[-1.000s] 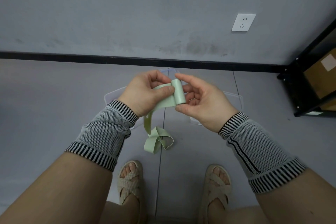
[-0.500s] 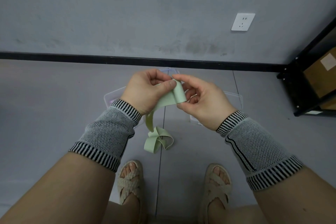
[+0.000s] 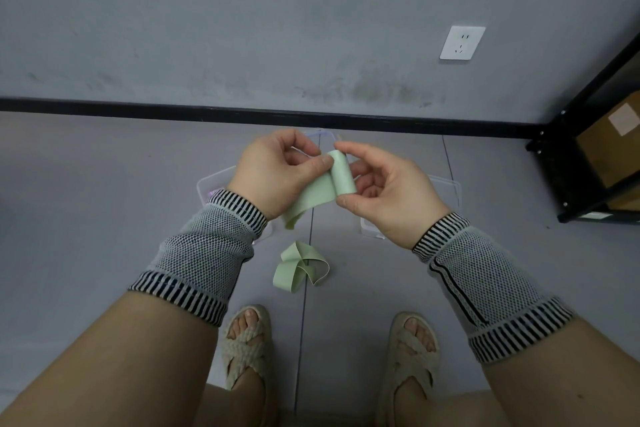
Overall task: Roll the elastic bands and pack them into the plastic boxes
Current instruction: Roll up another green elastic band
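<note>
Head view: both hands pinch the pale green elastic band (image 3: 343, 175), right hand (image 3: 384, 189) steadying the roll while left hand (image 3: 277, 173) feeds the tail taut

Soft, even, dim indoor light, faint shadows, sharp focus, wide-angle bending at the edges.

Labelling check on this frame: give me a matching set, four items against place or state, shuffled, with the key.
Column 1:
1. green band roll
2. loose band end
3. wall socket
4. cardboard box

Column 2:
A. on the black shelf at right
B. lying folded on the floor by the feet
C. pinched between both hands
D. mounted on the grey wall

Pairs: 1-C, 2-B, 3-D, 4-A
</note>
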Demonstrator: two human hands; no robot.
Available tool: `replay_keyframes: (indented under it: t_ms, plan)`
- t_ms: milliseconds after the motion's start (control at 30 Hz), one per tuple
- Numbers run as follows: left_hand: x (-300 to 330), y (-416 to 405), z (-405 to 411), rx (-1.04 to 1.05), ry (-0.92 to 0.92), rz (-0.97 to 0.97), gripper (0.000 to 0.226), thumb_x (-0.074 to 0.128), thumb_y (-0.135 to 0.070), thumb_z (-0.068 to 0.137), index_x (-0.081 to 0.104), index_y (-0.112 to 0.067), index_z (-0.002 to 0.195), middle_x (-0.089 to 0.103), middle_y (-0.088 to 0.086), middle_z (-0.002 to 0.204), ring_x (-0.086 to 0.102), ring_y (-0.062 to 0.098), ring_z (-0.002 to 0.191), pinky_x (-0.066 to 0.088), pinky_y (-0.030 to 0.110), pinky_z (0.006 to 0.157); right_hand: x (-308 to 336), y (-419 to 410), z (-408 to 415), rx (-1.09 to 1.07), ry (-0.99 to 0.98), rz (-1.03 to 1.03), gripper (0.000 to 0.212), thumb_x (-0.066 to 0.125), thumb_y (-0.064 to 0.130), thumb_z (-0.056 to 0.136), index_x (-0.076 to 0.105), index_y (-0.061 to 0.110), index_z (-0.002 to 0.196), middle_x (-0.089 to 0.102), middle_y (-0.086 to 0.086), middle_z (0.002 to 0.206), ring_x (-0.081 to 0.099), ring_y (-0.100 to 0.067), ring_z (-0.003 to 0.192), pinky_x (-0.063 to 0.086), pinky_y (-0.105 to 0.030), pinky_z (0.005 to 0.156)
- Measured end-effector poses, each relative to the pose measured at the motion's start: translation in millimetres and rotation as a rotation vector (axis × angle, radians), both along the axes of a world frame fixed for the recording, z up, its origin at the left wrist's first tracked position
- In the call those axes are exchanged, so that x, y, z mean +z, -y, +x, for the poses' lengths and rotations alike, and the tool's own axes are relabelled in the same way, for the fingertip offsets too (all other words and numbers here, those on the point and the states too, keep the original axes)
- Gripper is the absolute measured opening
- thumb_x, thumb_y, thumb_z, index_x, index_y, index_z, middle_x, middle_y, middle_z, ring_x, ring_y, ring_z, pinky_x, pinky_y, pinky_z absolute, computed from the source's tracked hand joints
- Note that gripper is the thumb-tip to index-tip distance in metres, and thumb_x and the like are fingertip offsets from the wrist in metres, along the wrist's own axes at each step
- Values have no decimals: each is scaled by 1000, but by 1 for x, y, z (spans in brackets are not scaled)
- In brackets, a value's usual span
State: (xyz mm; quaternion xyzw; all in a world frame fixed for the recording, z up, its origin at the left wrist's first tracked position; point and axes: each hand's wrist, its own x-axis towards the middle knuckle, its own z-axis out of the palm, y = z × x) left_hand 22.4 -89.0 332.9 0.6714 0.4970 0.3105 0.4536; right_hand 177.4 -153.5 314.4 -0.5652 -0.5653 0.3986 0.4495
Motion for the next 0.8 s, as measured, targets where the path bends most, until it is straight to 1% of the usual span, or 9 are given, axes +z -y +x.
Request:
replay_keyframes:
  t_ms: [133, 267, 300, 367, 433, 500, 600, 667, 800]
  plan:
    - [1, 2, 3, 15, 12, 74, 14, 76, -23, 76, 62, -20, 75, 63, 0, 66, 57, 12, 62, 49, 29, 63, 0, -1, 0, -9, 64, 32, 62, 70, -3, 75, 55, 37, 119, 58, 3, 91, 51, -9, 69, 47, -18, 67]
    - [0, 4, 3, 10, 42, 49, 13, 73, -17, 79, 60, -21, 78, 67, 4, 71, 60, 14, 65, 51, 31, 67, -1, -1, 0, 4, 143, 53, 65, 71, 1, 75, 53, 42, 122, 57, -1, 99, 52, -8, 73, 46, -19, 72]
    - [0, 4, 3, 4, 62, 23, 13, 71, -15, 81, 60, -21, 79, 68, 7, 74, 61, 15, 66, 51, 31, 68, 0, -1, 0, 11, 136, 51, 65, 70, 0, 76, 52, 41, 124, 55, 0, 100, 52, -7, 75, 46, -19, 72]
    - [2, 3, 1, -3, 122, -44, 11, 69, -12, 82, 61, -18, 80, 69, 11, 76, 61, 16, 66, 51, 29, 65, 3, 0, 0, 37, 36, 32, 67, 69, -4, 77, 50, 38, 126, 53, 0, 100, 54, -8, 79, 50, -20, 74]
    - [3, 1, -3, -15, 180, -110, 9, 68, -11, 83, 62, -17, 80, 69, 8, 75, 61, 13, 64, 48, 26, 61, 6, 2, 1, 46, -92, -4, 71, 68, -8, 78, 46, 39, 126, 54, 1, 98, 57, -10, 79, 54, -25, 77]
    - [3, 0, -6, -50, 230, -156, 8, 66, -9, 84, 62, -16, 81, 69, 4, 71, 61, 11, 62, 48, 22, 60, 9, 3, 3, 48, -167, -24, 73, 67, -11, 77, 44, 37, 126, 55, 2, 97, 58, -10, 76, 54, -27, 79]
    - [3, 1, -8, -114, 256, -184, 9, 63, -4, 85, 62, -13, 83, 69, 0, 65, 61, 9, 60, 48, 17, 58, 10, 3, 3, 89, -150, -49, 71, 69, -11, 75, 47, 32, 128, 58, 2, 100, 57, -12, 76, 53, -27, 78]
    - [2, 1, -8, -142, 242, -184, 9, 62, -4, 85, 61, -12, 84, 68, -2, 64, 61, 8, 59, 47, 16, 57, 9, 3, 2, 116, -104, -62, 69, 71, -8, 74, 49, 30, 128, 60, 3, 97, 56, -13, 78, 52, -26, 76]
    - [2, 0, -8, -138, 173, -159, 11, 69, -12, 83, 60, -17, 87, 69, 2, 71, 60, 10, 63, 48, 18, 59, 8, 3, 2, 87, -101, -61, 60, 72, -6, 75, 54, 32, 117, 62, 1, 89, 58, -16, 78, 54, -34, 79]
